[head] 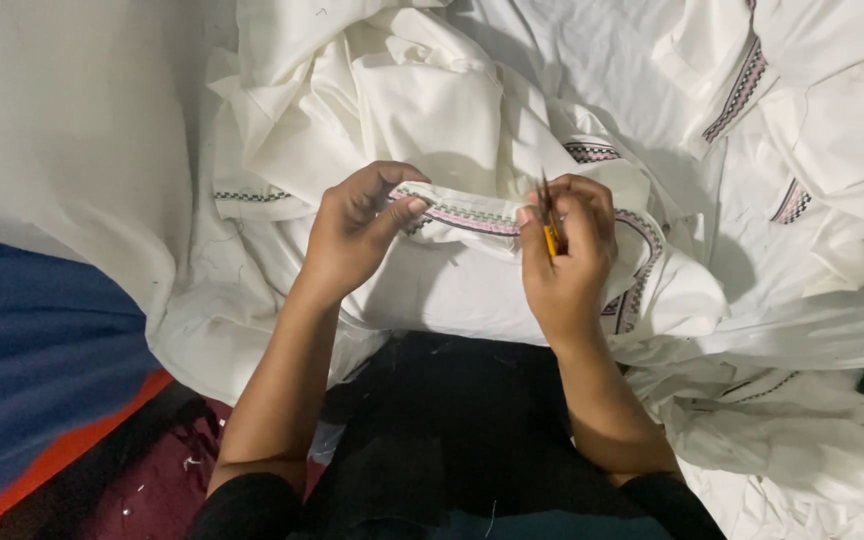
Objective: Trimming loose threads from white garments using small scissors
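Stretching the trim [472, 217] taut between them: left hand [352, 235] fingers pinch its end, right hand [567, 255] fingers grip a yellow snipper [550, 232] just above the band.

Two hands: left hand [352, 235], right hand [567, 255]; one small yellow-handled tool [549, 225]; one heap of white garments [452, 110]; one blue cloth [32, 360] with orange edge

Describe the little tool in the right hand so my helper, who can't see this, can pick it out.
Start at the heap of white garments across the person's lap. Its patterned trim band is stretched between the two hands. The tool stands upright, pinched in the right hand: thin, dark-tipped, the only yellow thing there.
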